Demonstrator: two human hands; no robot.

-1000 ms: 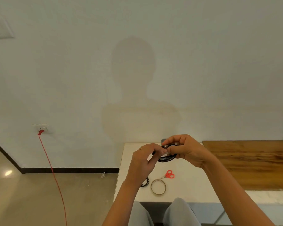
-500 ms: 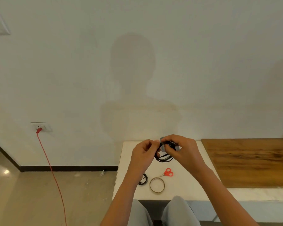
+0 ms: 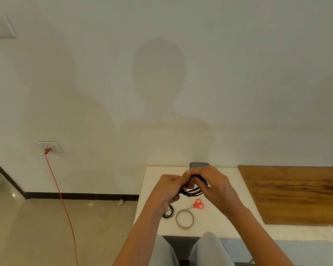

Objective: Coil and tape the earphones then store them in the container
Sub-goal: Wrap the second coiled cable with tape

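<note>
Black coiled earphones [image 3: 193,192] hang between both hands above the white table [image 3: 215,217]. My left hand [image 3: 169,189] grips the coil's left side. My right hand [image 3: 212,182] pinches its top, fingers closed over the cable. Behind the hands, a grey container [image 3: 198,164] sits at the table's far edge, mostly hidden. On the table lie a tape roll [image 3: 184,218], red-handled scissors [image 3: 197,204] and a second black coiled cable [image 3: 168,212], partly hidden by my left wrist.
A wooden board [image 3: 294,194] covers the table's right part. On the left, a red cable [image 3: 63,204] runs from a wall socket [image 3: 50,147] down over the floor. My knees [image 3: 188,248] are below the table's front edge.
Both hands stay on the coil, with the fingers shifting along it. The view has drifted slightly, so the hands sit a little lower and left in the frame.
</note>
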